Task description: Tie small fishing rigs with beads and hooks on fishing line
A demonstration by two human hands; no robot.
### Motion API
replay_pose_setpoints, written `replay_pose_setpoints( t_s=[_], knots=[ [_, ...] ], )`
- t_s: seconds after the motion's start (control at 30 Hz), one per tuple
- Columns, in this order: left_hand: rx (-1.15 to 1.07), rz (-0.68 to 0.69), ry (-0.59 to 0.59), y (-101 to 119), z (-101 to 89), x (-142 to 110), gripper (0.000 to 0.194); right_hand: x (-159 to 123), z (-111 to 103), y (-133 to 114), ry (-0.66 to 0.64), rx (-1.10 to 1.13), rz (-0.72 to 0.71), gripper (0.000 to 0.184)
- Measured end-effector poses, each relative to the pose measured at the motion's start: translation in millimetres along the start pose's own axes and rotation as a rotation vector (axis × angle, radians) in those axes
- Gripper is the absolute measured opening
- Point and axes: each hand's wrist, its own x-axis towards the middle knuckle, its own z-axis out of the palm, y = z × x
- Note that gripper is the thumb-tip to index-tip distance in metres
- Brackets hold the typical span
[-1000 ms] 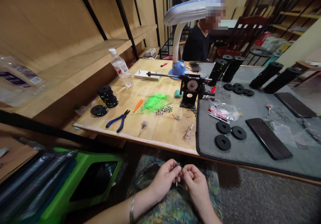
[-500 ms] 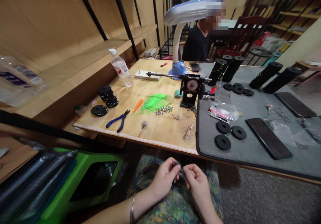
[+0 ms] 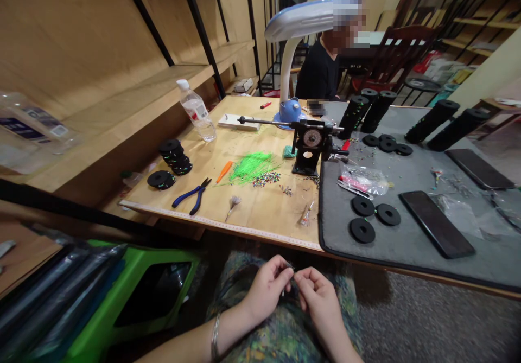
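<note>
My left hand [image 3: 272, 281] and my right hand [image 3: 315, 290] meet above my lap, in front of the table edge. Both are closed in a pinch, with the fingertips almost touching. Something small and thin is between them, too small to name; a tiny pale end pokes out below the left fingers. On the table beyond lie a bundle of bright green strands [image 3: 253, 166], a heap of coloured beads [image 3: 266, 179], blue-handled pliers [image 3: 192, 196] and an orange tool [image 3: 224, 172]. A black winding device [image 3: 311, 146] with a long rod stands behind them.
Black foam spools [image 3: 362, 230] and a phone [image 3: 436, 224] lie on the grey mat [image 3: 391, 265]. More spools [image 3: 176, 155] are stacked at the left, near a water bottle [image 3: 197, 112]. A desk lamp [image 3: 290, 70] stands at the back; a person [image 3: 319, 70] sits beyond it.
My right fingertips have shifted slightly left and closer to my left fingertips. The left hand stays almost still, and the things on the table have not moved.
</note>
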Motion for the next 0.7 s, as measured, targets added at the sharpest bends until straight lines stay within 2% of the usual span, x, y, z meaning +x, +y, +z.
replay_pose_setpoints(
  t_s=[0.37, 0.7],
  knots=[
    [0.043, 0.019, 0.009, -1.0, -0.5, -0.3, 0.019, 1.7, -0.8, -1.5, -0.014, -0.014, 0.012, 0.039],
    [0.177, 0.117, 0.035, -3.9, -1.6, -3.2, 0.012, 1.9, -1.6, -1.2, 0.001, 0.002, 0.01, 0.038]
  ],
)
